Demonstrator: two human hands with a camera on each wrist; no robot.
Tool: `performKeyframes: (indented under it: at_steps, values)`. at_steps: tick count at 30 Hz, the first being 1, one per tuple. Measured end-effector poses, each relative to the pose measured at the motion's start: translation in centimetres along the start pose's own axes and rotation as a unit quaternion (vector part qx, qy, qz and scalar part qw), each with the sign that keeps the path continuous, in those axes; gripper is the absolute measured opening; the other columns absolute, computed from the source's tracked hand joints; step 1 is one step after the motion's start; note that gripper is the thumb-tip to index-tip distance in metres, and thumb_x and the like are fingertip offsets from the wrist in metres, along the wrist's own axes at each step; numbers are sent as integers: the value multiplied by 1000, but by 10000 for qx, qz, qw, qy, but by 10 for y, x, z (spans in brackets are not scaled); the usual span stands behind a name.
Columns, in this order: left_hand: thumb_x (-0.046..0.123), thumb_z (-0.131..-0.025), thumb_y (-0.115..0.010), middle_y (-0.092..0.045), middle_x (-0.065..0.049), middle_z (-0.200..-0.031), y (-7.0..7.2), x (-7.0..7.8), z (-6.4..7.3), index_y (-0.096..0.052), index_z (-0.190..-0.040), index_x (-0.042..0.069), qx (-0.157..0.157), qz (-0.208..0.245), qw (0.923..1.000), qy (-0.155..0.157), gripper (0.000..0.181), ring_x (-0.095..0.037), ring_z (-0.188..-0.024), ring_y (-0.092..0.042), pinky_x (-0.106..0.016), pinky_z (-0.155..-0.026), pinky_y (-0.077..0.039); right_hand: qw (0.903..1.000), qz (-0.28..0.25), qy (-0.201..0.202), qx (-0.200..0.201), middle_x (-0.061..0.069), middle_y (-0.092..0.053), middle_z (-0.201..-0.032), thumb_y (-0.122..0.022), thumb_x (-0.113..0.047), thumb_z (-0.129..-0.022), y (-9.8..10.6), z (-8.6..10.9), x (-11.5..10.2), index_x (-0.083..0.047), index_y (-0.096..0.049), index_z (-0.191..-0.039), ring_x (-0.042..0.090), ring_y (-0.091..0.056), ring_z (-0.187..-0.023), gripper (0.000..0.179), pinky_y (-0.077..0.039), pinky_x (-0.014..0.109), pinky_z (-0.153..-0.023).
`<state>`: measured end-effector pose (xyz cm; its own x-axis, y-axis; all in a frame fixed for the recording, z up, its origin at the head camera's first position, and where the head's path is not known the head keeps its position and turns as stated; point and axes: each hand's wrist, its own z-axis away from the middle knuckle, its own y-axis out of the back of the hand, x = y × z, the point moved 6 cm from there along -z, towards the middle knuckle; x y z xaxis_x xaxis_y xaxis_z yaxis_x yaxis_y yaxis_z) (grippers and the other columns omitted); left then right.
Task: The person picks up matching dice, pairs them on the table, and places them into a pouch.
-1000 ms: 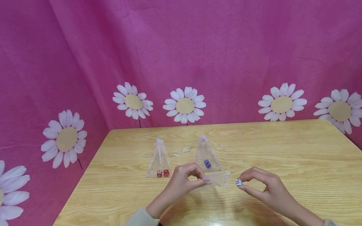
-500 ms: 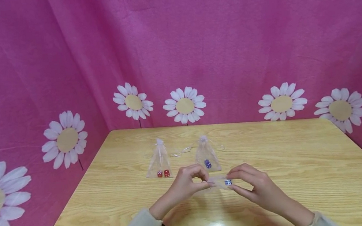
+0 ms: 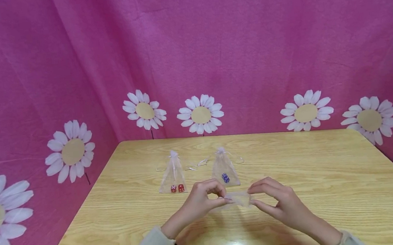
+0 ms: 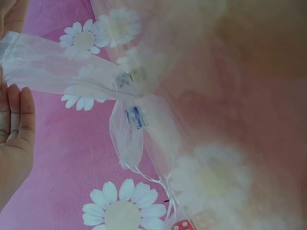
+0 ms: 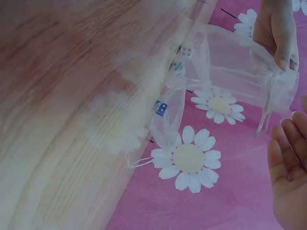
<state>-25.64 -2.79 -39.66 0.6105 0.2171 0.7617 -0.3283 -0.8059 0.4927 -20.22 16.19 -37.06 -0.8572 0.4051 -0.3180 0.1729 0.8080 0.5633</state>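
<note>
In the head view, my left hand pinches a sheer white drawstring bag by its edge above the table. The right hand is at the bag's other end, thumb and fingertips apart and touching or very near its mouth. No die shows between those fingers. In the right wrist view, the bag hangs from the left hand, and a pale die with bluish-green spots appears through its lower end. The left wrist view has a similar pale spotted die low in the bag.
On the wooden table behind the hands lie two tied sheer bags. The left bag contains red dice, the right bag blue dice. A pink flowered cloth encloses the back and sides.
My right hand has moved left to the mouth of the bag. The white die with blue spots, earlier between its fingers, is gone from them. The left hand keeps its pinch on the bag.
</note>
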Motion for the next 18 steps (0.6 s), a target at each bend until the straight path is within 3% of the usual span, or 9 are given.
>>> performKeyframes:
  at_steps: [2,6,12,14,18]
  values:
    - [11,-81,-78,-70,-9,-83,2,-1,2,-66,-81,6,7,20,10000,27,13,2,-78,-60,-21,-82,-58,9996,-24,-266,9,1,-69,-102,-76,7,-75,2,1,4,-12,-69,-106,8,-63,-97,37,-47,8,-91]
    - [11,-82,-78,-69,-9,-83,6,-2,4,-66,-82,6,4,105,9999,40,13,2,-79,-60,-21,-84,-58,9979,-119,-625,-125,4,-69,-111,-70,10,-79,5,4,13,-12,-65,-117,5,-62,-104,45,-51,14,-86]
    - [9,-82,-77,-68,-10,-83,10,1,8,-65,-82,5,-13,325,9994,89,12,3,-80,-60,-23,-86,-57,9905,-659,-740,-952,0,-69,-119,-66,6,-86,-4,9,20,-11,-56,-131,8,-65,-105,49,-55,25,-84]
    - [9,-82,-77,-68,-11,-84,11,2,9,-65,-82,5,-7,379,9992,83,13,3,-80,-60,-23,-87,-57,9897,-754,-675,-1009,-3,-71,-114,-68,3,-86,-6,9,18,-12,-60,-126,9,-67,-100,44,-55,24,-83]
    - [10,-82,-77,-68,-12,-85,11,4,10,-65,-84,4,14,351,9994,-8,14,2,-81,-60,-25,-87,-57,9947,-737,-277,-659,-4,-73,-95,-72,6,-81,-4,5,13,-15,-69,-106,7,-66,-86,33,-53,16,-79]
